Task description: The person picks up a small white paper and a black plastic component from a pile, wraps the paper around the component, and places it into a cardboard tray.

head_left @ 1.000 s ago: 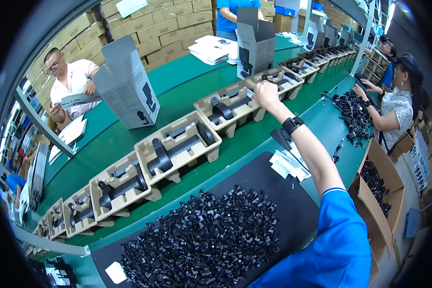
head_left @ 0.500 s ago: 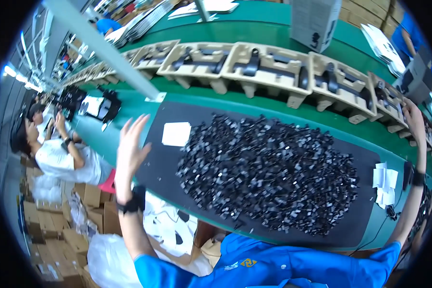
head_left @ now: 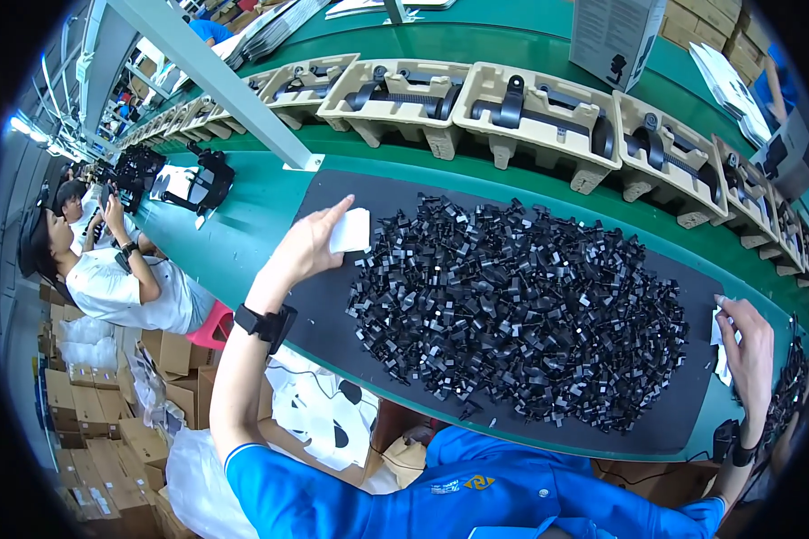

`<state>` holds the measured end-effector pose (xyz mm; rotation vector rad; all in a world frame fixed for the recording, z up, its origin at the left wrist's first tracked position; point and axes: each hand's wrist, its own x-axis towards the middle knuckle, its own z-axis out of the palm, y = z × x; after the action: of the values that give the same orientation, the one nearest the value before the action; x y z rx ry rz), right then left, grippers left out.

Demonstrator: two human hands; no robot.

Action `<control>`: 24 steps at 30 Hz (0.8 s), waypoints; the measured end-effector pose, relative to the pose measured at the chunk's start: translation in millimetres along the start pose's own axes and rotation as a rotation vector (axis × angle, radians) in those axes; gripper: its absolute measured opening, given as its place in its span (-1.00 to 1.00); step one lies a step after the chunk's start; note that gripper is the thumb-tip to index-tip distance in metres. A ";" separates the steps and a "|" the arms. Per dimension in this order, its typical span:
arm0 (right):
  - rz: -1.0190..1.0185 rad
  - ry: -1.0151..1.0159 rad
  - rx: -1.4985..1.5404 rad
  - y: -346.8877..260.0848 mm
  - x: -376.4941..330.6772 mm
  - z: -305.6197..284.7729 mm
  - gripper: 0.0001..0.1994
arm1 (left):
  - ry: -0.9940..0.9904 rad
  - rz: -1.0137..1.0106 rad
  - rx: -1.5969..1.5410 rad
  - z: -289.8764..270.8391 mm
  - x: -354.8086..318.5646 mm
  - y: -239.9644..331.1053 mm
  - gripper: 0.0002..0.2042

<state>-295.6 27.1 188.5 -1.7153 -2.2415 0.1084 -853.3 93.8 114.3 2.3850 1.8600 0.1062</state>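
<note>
Hands at opposite mat ends: your left hand (head_left: 307, 247) is pinching a small white paper slip (head_left: 351, 231) beside the heap of small black plastic parts (head_left: 521, 310); your right hand (head_left: 748, 337) is fingering white slips (head_left: 718, 337), grip unclear. Keep each pinch light, lifting one slip only.

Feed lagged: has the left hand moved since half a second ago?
Yes. The left hand came right across the black mat to the white slip.

Black plastic parts (head_left: 521, 305) on a black mat (head_left: 333, 305) — green table (head_left: 243, 225), beige trays (head_left: 530, 112), white paper (head_left: 351, 231) — blue sleeves (head_left: 288, 494).
</note>
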 end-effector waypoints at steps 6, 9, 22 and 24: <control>0.004 -0.037 -0.025 1.7 9.5 4.1 -0.84 | -0.047 -0.067 -0.077 -8.6 1.0 -6.3 -0.17; 0.020 -0.036 -0.024 -4.2 11.4 2.4 -0.85 | -0.051 -0.113 -0.084 -7.1 -3.4 -9.4 -0.15; -0.661 0.079 0.334 -121.9 8.1 34.7 -0.37 | -0.222 0.018 -1.997 -21.3 -50.5 202.7 0.01; -0.653 0.082 0.346 -129.0 6.2 49.4 -0.36 | -0.352 -0.056 -2.089 -4.9 -57.0 229.9 0.01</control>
<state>-431.2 3.5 175.0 -0.7556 -2.4220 0.2491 -646.7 -16.5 150.8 0.7019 0.6016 0.9225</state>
